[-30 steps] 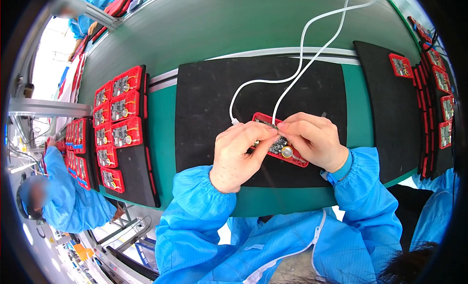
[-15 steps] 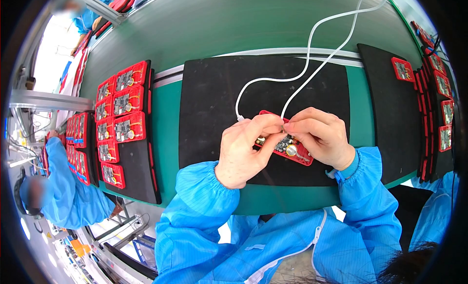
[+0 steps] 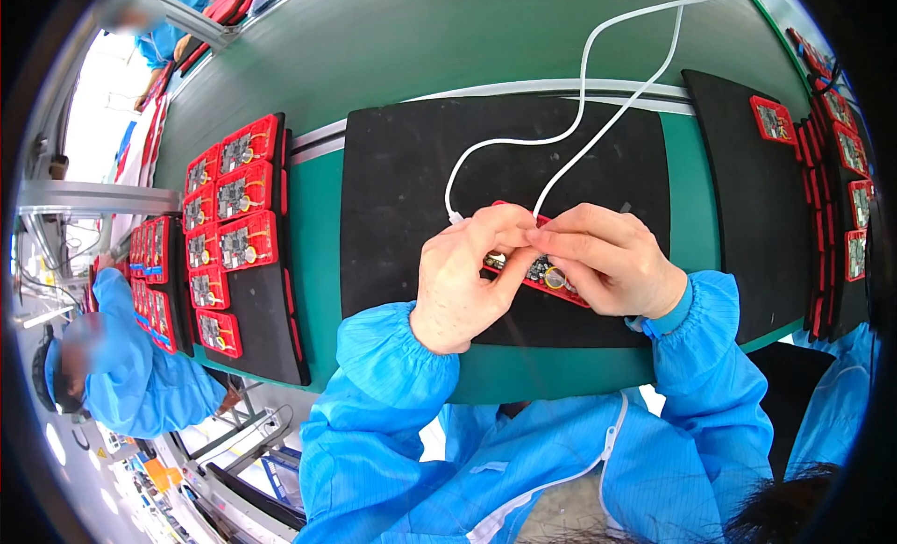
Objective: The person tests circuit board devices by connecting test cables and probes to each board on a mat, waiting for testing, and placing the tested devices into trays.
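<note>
Left hand [image 3: 464, 280] and right hand [image 3: 619, 266] have fingertips pinched together mid-frame, over the red-cased circuit board [image 3: 536, 271]; honestly can't tell what's between them. White cable [image 3: 598, 138] trails upper right.

Left hand [image 3: 467, 275] and right hand [image 3: 615, 264] meet over a circuit board [image 3: 536, 270].

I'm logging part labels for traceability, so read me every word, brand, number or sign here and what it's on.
No text is legible.
Grey circuit board in the red rectangular plastic tray at centre: any print is too small and partly covered.
Grey circuit boards in red trays at left: too small to read.
Thin white cable: none visible.
Background equipment at lower left: too small and blurred.
</note>
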`<state>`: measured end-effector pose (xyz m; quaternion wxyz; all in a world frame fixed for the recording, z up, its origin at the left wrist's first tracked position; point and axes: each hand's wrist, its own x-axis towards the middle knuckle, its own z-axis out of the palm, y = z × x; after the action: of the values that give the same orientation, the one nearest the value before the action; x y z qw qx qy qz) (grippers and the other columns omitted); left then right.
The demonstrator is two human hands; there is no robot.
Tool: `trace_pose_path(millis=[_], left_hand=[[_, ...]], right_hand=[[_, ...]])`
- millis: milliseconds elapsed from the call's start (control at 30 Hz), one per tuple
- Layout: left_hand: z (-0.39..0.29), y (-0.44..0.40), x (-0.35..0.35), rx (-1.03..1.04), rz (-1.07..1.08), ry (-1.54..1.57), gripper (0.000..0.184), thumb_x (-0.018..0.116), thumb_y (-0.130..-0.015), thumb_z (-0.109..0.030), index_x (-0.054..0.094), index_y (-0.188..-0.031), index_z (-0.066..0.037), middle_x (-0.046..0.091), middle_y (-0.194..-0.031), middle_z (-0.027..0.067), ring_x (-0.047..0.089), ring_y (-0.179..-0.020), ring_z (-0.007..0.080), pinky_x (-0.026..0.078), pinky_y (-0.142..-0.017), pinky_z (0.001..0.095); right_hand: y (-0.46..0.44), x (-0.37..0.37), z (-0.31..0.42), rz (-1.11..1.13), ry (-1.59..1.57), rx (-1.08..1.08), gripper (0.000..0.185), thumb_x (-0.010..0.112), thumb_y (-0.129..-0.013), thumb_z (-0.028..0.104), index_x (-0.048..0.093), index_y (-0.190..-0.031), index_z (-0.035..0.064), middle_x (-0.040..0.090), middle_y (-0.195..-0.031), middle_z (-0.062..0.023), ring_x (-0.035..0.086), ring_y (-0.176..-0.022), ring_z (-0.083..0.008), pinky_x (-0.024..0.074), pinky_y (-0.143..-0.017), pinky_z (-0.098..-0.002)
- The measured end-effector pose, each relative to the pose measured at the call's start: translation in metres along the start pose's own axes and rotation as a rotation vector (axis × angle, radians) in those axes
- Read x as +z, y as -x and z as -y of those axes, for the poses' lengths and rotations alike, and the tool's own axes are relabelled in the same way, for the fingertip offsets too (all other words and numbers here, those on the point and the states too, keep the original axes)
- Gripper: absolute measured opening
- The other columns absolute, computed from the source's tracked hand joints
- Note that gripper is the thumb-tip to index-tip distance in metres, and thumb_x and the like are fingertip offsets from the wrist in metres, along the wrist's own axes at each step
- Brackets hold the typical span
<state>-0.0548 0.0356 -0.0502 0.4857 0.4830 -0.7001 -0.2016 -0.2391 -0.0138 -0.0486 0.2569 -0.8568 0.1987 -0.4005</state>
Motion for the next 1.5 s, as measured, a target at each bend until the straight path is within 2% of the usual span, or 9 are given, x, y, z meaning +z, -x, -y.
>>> trace_pose_path(millis=[333, 400, 533, 667, 733, 1033, 1267, 1333, 1500], left_hand=[[-0.001, -0.001, -0.004, -0.07, 0.077, 0.014, 0.034, 0.07, -0.075, 0.001, 0.059, -0.105, -0.01, 0.071, -0.079, 0.0033, 0.069, -0.072, 0.0227, 0.053, -0.065, 0.0315], [-0.003, -0.001, -0.006, -0.151, 0.151, 0.035, 0.036, 0.07, -0.074, 0.009, 0.063, -0.108, -0.002, 0.073, -0.08, 0.0066, 0.07, -0.078, 0.0131, 0.054, -0.073, 0.0258], [-0.003, -0.007, -0.011, -0.159, 0.199, 0.031, 0.043, 0.071, -0.073, 0.009, 0.063, -0.112, -0.004, 0.073, -0.082, 0.0062, 0.07, -0.081, 0.0132, 0.054, -0.075, 0.0257], [-0.001, -0.022, -0.047, -0.183, 0.133, 0.044, 0.041, 0.071, -0.074, 0.008, 0.063, -0.112, -0.002, 0.069, -0.089, 0.0075, 0.066, -0.079, 0.0142, 0.052, -0.073, 0.0253], [0.001, -0.032, -0.067, -0.217, 0.147, -0.119, 0.029, 0.067, -0.078, 0.008, 0.067, -0.105, -0.002, 0.063, -0.083, 0.0063, 0.061, -0.075, 0.0134, 0.048, -0.064, 0.027], [0.018, -0.032, -0.061, -0.048, 0.446, -0.442, 0.009, 0.065, -0.083, -0.006, 0.064, -0.091, -0.003, 0.06, -0.08, 0.0105, 0.061, -0.077, 0.0302, 0.049, -0.066, 0.0386], [0.015, -0.02, -0.066, -0.136, 0.456, -0.348, 0.014, 0.065, -0.082, -0.004, 0.063, -0.096, -0.004, 0.059, -0.083, 0.0102, 0.06, -0.077, 0.0319, 0.049, -0.068, 0.0396], [0.012, -0.023, -0.068, 0.039, 0.504, -0.526, 0.017, 0.066, -0.08, -0.003, 0.063, -0.096, -0.005, 0.059, -0.086, 0.0097, 0.061, -0.077, 0.0307, 0.049, -0.067, 0.0392], [0.02, -0.035, -0.069, 0.005, 0.513, -0.404, 0.015, 0.07, -0.076, -0.005, 0.066, -0.09, -0.005, 0.057, -0.077, 0.0085, 0.058, -0.075, 0.0272, 0.048, -0.065, 0.0368]], right_hand=[[0.004, 0.002, -0.006, -0.024, 0.049, -0.066, 0.028, 0.074, -0.072, 0.003, 0.069, -0.1, 0.0021, 0.065, -0.089, -0.0093, 0.067, -0.076, -0.0232, 0.0577, -0.063, -0.0312], [0.004, 0.004, -0.006, -0.033, 0.052, -0.084, 0.028, 0.074, -0.072, 0.003, 0.069, -0.1, 0.0016, 0.065, -0.089, -0.0096, 0.066, -0.075, -0.0231, 0.0576, -0.062, -0.031], [0.004, 0.009, -0.008, -0.055, 0.045, -0.109, 0.028, 0.073, -0.072, 0.002, 0.069, -0.099, 0.0, 0.064, -0.088, -0.0106, 0.066, -0.072, -0.0231, 0.0573, -0.06, -0.0304], [0.006, 0.008, -0.008, -0.054, 0.065, -0.051, 0.025, 0.071, -0.074, 0.001, 0.069, -0.099, 0.0013, 0.064, -0.086, -0.0092, 0.065, -0.071, -0.0225, 0.0573, -0.059, -0.031], [0.005, 0.009, -0.006, -0.081, 0.055, -0.046, 0.022, 0.07, -0.075, 0.0, 0.069, -0.098, 0.0024, 0.064, -0.086, -0.0089, 0.065, -0.07, -0.0219, 0.0573, -0.059, -0.0313], [0.006, 0.01, -0.007, -0.07, 0.037, -0.016, 0.018, 0.07, -0.078, 0.001, 0.069, -0.096, 0.0034, 0.064, -0.085, -0.0091, 0.065, -0.069, -0.0211, 0.057, -0.058, -0.0302], [0.007, 0.011, -0.007, -0.082, 0.023, -0.007, 0.017, 0.07, -0.078, 0.001, 0.068, -0.095, 0.0029, 0.063, -0.085, -0.0092, 0.065, -0.069, -0.0223, 0.0562, -0.058, -0.0307], [0.006, 0.012, -0.008, -0.088, 0.002, -0.012, 0.018, 0.07, -0.078, 0.001, 0.068, -0.096, 0.0028, 0.063, -0.084, -0.0094, 0.065, -0.069, -0.0226, 0.0559, -0.058, -0.0307], [0.007, 0.012, -0.009, -0.089, 0.002, -0.004, 0.018, 0.07, -0.078, 0.001, 0.068, -0.096, 0.003, 0.063, -0.084, -0.0091, 0.065, -0.069, -0.0224, 0.056, -0.058, -0.0306]])
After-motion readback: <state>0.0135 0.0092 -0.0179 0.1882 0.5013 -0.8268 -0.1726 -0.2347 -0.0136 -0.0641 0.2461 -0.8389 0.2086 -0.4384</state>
